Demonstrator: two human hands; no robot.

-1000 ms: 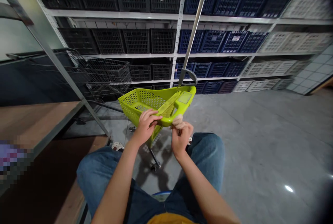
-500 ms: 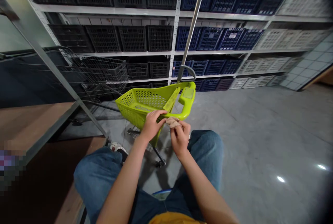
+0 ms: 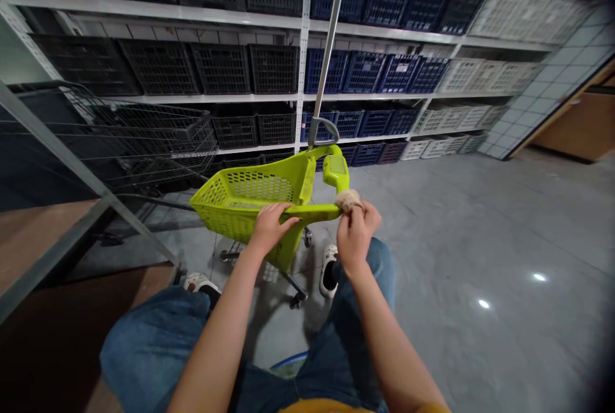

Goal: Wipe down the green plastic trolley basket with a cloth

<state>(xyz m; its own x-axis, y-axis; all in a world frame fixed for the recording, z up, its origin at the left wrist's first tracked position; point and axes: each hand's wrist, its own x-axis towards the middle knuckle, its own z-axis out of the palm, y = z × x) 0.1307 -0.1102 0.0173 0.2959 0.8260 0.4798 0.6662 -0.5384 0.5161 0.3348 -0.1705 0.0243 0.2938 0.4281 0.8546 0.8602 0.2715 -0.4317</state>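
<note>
My right hand (image 3: 355, 228) holds the cloth (image 3: 348, 199) on the handle (image 3: 319, 212); my left hand (image 3: 268, 228) grips the green cart (image 3: 228, 222). Wiping seems under way; remaining area unclear

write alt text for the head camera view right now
A person's right hand holds a crumpled beige cloth against the handle of a lime-green perforated plastic shopping cart while the left hand rests on its side rim. Behind it, white metal shelves hold slatted plastic crates in black, blue and off-white.
</note>
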